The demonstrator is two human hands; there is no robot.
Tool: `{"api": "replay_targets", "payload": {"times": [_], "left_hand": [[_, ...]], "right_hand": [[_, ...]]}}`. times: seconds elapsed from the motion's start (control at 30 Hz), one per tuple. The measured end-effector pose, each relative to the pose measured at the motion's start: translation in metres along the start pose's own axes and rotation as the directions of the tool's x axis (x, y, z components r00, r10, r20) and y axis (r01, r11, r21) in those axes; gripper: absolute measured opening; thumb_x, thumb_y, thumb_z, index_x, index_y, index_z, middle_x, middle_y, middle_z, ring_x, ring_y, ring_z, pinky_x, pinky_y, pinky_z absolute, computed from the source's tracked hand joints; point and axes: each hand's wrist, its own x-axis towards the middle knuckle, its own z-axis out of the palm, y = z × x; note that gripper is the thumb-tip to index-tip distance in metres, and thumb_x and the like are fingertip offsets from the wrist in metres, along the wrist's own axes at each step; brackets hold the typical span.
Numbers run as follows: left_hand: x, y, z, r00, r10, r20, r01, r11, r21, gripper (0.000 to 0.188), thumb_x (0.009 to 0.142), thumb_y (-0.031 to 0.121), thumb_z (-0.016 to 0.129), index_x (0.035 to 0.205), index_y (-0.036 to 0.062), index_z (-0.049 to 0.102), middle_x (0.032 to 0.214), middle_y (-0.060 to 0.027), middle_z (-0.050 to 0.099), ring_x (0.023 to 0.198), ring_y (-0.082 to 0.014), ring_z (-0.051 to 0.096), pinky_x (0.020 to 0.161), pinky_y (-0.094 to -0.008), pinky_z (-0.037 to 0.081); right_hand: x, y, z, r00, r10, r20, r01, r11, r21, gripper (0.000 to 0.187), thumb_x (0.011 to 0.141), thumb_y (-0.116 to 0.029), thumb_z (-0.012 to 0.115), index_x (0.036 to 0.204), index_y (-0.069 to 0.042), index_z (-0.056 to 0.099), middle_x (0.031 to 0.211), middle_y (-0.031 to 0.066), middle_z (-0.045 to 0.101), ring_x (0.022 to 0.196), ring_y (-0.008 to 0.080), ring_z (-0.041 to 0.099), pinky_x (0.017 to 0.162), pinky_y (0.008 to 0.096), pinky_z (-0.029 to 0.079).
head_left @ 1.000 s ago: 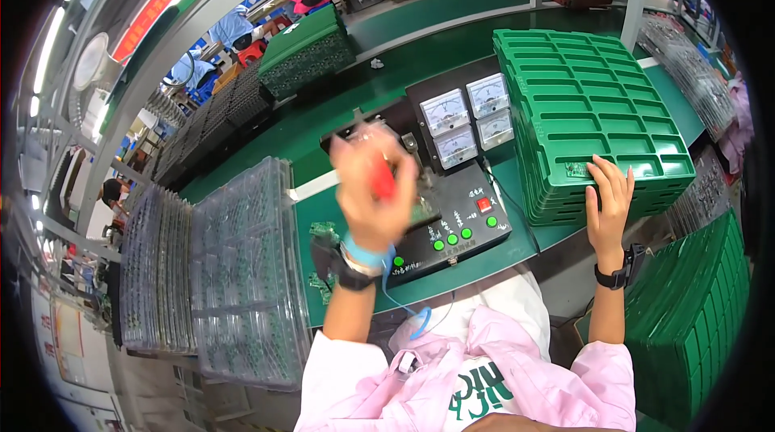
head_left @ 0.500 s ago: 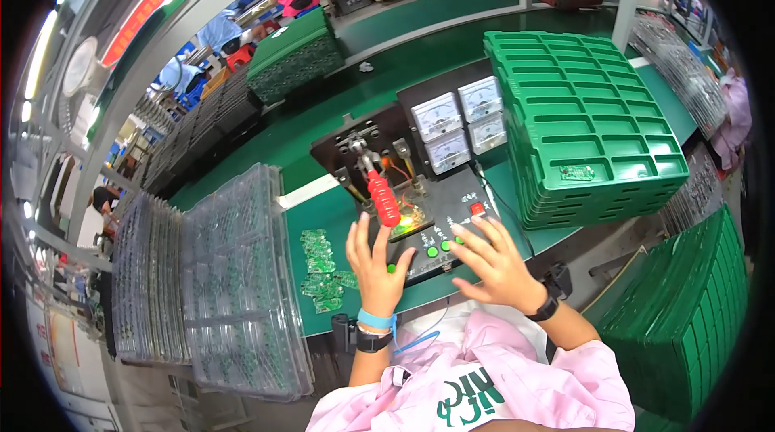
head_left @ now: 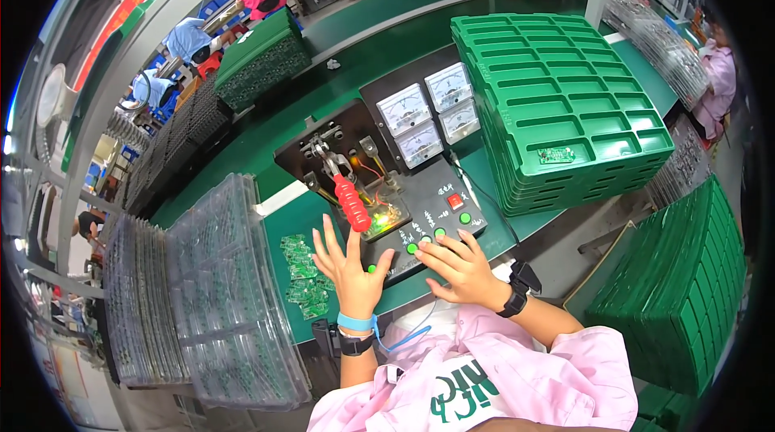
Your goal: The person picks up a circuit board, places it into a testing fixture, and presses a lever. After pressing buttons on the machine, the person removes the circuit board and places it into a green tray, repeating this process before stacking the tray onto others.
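My left hand (head_left: 349,264) is spread flat with fingers apart, just in front of the red-handled clamp lever (head_left: 349,200) of the black test fixture (head_left: 379,182). My right hand (head_left: 460,266) rests with its fingers on the row of green buttons (head_left: 426,240) along the fixture's front panel. A small circuit board with a lit green lamp (head_left: 386,218) sits under the lever. Three white dial meters (head_left: 428,113) stand at the fixture's back. Neither hand holds anything.
A tall stack of green trays (head_left: 557,101) with one small board on top stands right of the fixture. Loose green boards (head_left: 305,270) lie to the left, beside clear blister trays (head_left: 202,287). More green trays (head_left: 686,295) lean at lower right. Other people work at the back and far right.
My left hand let go of the raised red lever, which now lies lowered, and came down in front of the fixture. My right hand left the green tray stack for the buttons.
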Motion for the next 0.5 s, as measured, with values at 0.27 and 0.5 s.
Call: {"api": "replay_targets", "payload": {"times": [0.27, 0.5], "left_hand": [[-0.006, -0.005, 0.008, 0.999, 0.008, -0.038, -0.011, 0.996, -0.086, 0.082, 0.076, 0.045, 0.076, 0.145, 0.0202, 0.041, 0.159, -0.0200, 0.012, 0.143, -0.0443, 0.013, 0.112, -0.0602, 0.010], [-0.012, -0.008, 0.017, 0.995, -0.032, -0.094, 0.013, 0.979, -0.204, 0.088, 0.073, 0.048, 0.078, 0.148, 0.0275, 0.036, 0.159, -0.0213, 0.009, 0.143, -0.0460, 0.011, 0.107, -0.0692, 0.010]], "right_hand": [[0.043, 0.005, -0.025, 0.993, -0.028, 0.118, 0.009, 0.988, 0.157, 0.031, 0.078, -0.027, 0.070, 0.104, -0.009, 0.067, 0.105, 0.0033, 0.065, 0.096, 0.0215, 0.057, 0.089, 0.0395, 0.040], [0.070, 0.002, -0.040, 0.963, -0.036, 0.266, 0.016, 0.997, 0.076, 0.019, 0.081, -0.019, 0.068, 0.097, -0.008, 0.068, 0.097, 0.0039, 0.066, 0.084, 0.0225, 0.058, 0.080, 0.0348, 0.042]]}}
